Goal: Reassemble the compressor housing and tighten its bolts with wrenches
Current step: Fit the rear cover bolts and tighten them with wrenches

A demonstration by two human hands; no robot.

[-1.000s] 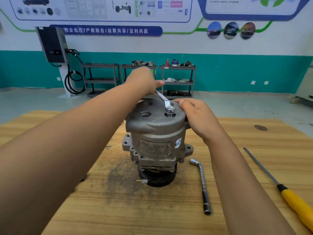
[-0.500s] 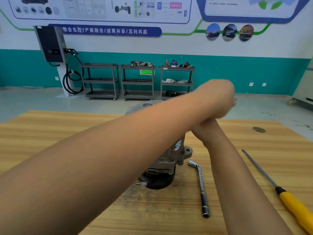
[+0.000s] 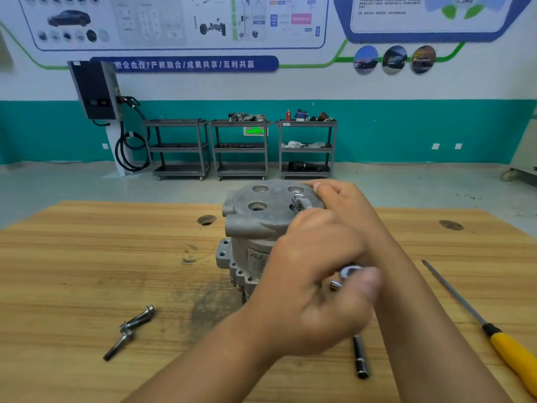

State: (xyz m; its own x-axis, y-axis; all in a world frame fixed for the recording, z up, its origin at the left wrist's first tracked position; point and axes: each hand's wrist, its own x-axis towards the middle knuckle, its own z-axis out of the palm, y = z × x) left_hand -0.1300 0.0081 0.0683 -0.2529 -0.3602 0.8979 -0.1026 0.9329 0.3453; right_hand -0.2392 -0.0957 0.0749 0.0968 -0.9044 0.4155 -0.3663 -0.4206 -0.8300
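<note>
A wooden counter (image 3: 87,257) fills the lower frame, with shelves before a teal wall behind. The compressor housing (image 3: 261,225) stands upright at the centre. The left hand (image 3: 313,286) has its fingers closed around a wrench (image 3: 302,202) seated on a top bolt. The right hand (image 3: 345,205) rests on the housing's right edge, fingers spread flat. Two loose bolts (image 3: 130,330) lie at lower left.

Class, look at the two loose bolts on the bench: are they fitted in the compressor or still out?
Out. Both bolts lie on the bench, left of the compressor, touched by neither hand.
</note>
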